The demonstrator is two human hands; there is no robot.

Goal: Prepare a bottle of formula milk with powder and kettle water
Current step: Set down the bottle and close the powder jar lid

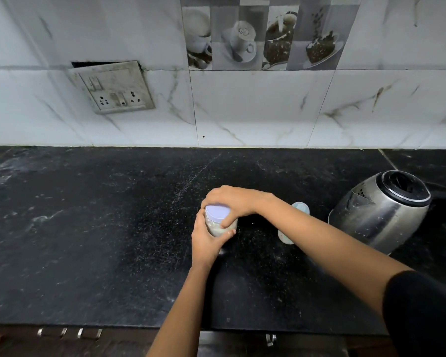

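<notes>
Only the head cam here. The powder jar sits on the black worktop, about 6 o'clock from the middle of the frame. It's clear, with pale stuff inside and a lavender lid. The left hand comes in from 6 o'clock with its fingers wrapped round the jar's body. The right hand sits on top, its fingers clamped over the lid's rim. At the jar's 3 o'clock is the pale blue bottle, half hidden behind the right forearm, so I can't tell how it stands. Further out at 3 o'clock is the steel kettle. There's a grubby socket plate on the wall at 10 o'clock.
</notes>
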